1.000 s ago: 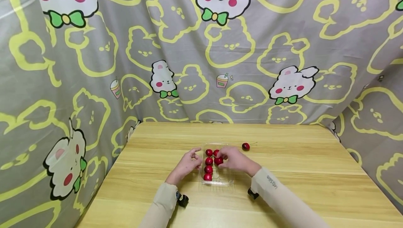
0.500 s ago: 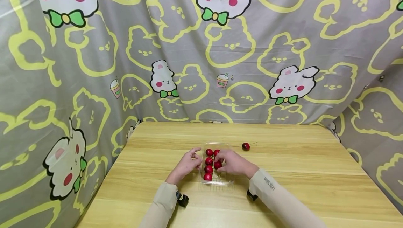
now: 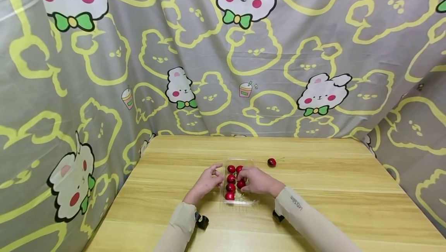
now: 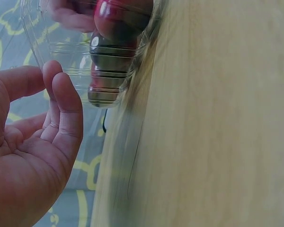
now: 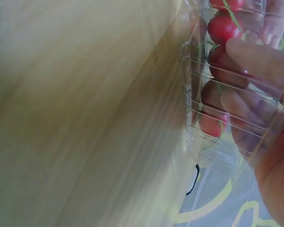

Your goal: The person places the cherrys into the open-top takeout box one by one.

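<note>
A clear plastic box (image 3: pixel 249 197) stands on the table with several red cherries inside. One column of cherries (image 3: pixel 230 187) lines its left side. My left hand (image 3: pixel 206 182) is at the box's left wall, thumb and fingertips pinching the rim in the left wrist view. My right hand (image 3: pixel 259 180) reaches into the box from the right. Its thumb and fingers are curled round a cherry (image 3: pixel 241 184) in the second column, low in the box. Another cherry (image 3: pixel 239 169) lies at the far end of that column. In the right wrist view green stems show through the box wall.
A single cherry (image 3: pixel 271 162) with its stem lies on the wooden table (image 3: pixel 313 198), beyond the box to the right. A grey curtain (image 3: pixel 265 58) with cartoon animals hangs behind the table and along its sides.
My right hand has moved slightly toward me inside the box, bringing its cherry down the second column. My left hand has stayed at the box's left side.
</note>
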Demonstrator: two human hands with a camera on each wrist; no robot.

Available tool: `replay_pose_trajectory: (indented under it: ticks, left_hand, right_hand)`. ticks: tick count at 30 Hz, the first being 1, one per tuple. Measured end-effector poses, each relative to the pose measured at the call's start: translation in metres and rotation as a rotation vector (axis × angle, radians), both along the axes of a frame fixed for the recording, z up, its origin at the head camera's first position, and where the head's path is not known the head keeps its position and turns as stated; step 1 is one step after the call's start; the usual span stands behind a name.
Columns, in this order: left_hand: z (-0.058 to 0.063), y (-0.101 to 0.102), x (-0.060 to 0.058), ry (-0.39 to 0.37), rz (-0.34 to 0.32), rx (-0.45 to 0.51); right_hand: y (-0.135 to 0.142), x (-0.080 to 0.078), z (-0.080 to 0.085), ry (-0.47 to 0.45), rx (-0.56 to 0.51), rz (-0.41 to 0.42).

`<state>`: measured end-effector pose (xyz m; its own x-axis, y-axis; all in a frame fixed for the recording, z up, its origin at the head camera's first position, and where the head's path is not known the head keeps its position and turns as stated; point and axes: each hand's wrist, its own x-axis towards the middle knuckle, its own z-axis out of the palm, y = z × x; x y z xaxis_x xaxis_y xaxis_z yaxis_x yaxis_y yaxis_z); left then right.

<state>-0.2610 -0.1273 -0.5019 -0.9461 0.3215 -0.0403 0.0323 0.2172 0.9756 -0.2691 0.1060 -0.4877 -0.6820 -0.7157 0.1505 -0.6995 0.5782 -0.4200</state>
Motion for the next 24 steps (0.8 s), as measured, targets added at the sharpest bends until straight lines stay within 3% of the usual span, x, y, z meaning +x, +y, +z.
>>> replay_pose_trajectory:
  ticks: [4, 10, 16, 18, 24]
  left_hand:
    - [0.001, 0.000, 0.001, 0.004, -0.006, 0.006]
    - [0.024, 0.002, 0.013, 0.016, -0.021, 0.000]
    - [-0.001, -0.001, -0.001, 0.013, 0.001, -0.019]
    - [-0.001, 0.000, 0.000, 0.014, 0.004, -0.023]
    - [0.023, 0.002, 0.013, 0.025, -0.013, -0.015]
  right_hand:
    - [-0.001, 0.000, 0.001, -0.008, 0.004, 0.006]
    - [-0.001, 0.001, 0.004, -0.019, 0.006, 0.009]
    - [0.000, 0.002, 0.006, -0.024, 0.005, 0.004]
    - [0.000, 0.002, 0.005, -0.024, 0.001, 0.004]
    - [0.000, 0.001, 0.003, -0.026, -0.016, 0.000]
